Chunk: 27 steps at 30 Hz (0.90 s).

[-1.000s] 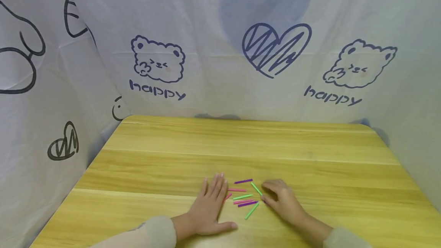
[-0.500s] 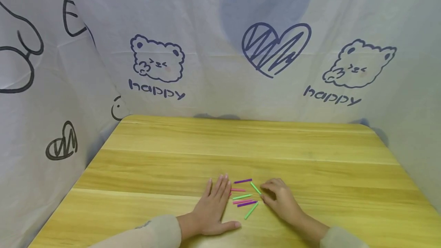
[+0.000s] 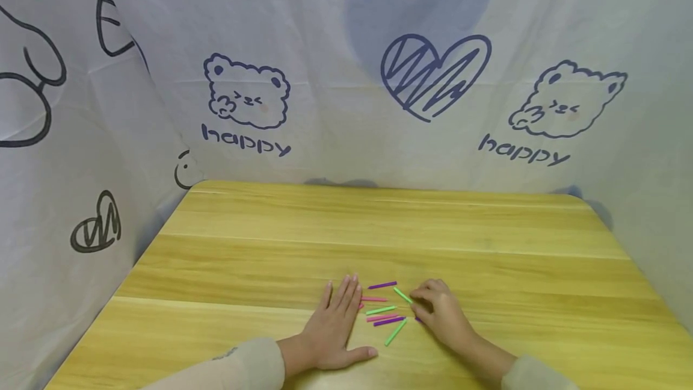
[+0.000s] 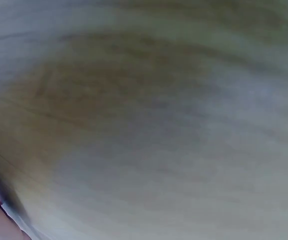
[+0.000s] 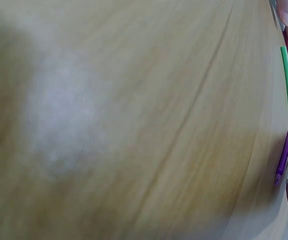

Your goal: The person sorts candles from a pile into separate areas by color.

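Note:
My left hand [image 3: 331, 333] lies flat with fingers straight, its fingertips beside the ends of two pink candles [image 3: 375, 299]. To the right, thumb and forefinger of my right hand [image 3: 446, 318] pinch the lower end of a thin green candle [image 3: 402, 294]. Between the hands lie more thin candles: a purple candle [image 3: 382, 285] at the back, a green candle [image 3: 381, 310] in the middle, and a green candle [image 3: 396, 332] slanting at the front. Another purple candle [image 5: 284, 152] lies beside my right fingers in the right wrist view, mostly hidden by the hand in the head view.
A pink candle [image 3: 381, 318] and a purple candle [image 3: 389, 321] lie side by side among the group. The wooden table [image 3: 379, 227] reaches back to a white printed cloth [image 3: 335, 125], which also hangs at both sides. The left wrist view is mostly blurred tabletop.
My left hand has slid slightly right, covering more of the pink candles. The green candle at my right fingers has turned a little, and a purple candle's end shows under that hand.

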### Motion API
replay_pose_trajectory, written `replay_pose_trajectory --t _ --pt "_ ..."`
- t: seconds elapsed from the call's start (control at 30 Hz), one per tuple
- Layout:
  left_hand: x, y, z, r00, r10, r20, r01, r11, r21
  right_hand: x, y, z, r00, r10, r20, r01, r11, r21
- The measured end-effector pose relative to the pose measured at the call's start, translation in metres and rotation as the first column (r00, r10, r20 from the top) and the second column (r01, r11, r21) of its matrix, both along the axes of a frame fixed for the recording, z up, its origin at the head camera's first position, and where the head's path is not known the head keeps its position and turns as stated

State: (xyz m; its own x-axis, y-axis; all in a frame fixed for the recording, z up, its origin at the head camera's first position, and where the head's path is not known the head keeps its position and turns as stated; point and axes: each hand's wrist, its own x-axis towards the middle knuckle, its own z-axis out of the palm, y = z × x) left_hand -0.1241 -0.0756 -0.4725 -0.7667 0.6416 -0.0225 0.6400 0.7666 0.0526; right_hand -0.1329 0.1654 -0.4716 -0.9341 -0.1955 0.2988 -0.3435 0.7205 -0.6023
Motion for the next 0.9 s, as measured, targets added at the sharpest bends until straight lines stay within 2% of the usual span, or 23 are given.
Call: replay_pose_trajectory --t 0.37,0.9 --pt "0.0006 -0.0002 -0.0018 1.0 -0.014 -0.008 0.014 0.999 0.036 -0.0015 0.001 0.0033 1.0 -0.022 0.016 0.022 1.0 0.001" --pt "-0.0009 -0.0008 0.0002 1.0 0.007 0.021 -0.007 1.0 0.021 -0.0028 0.0036 0.0022 1.0 -0.012 -0.002 0.012 1.0 0.014"
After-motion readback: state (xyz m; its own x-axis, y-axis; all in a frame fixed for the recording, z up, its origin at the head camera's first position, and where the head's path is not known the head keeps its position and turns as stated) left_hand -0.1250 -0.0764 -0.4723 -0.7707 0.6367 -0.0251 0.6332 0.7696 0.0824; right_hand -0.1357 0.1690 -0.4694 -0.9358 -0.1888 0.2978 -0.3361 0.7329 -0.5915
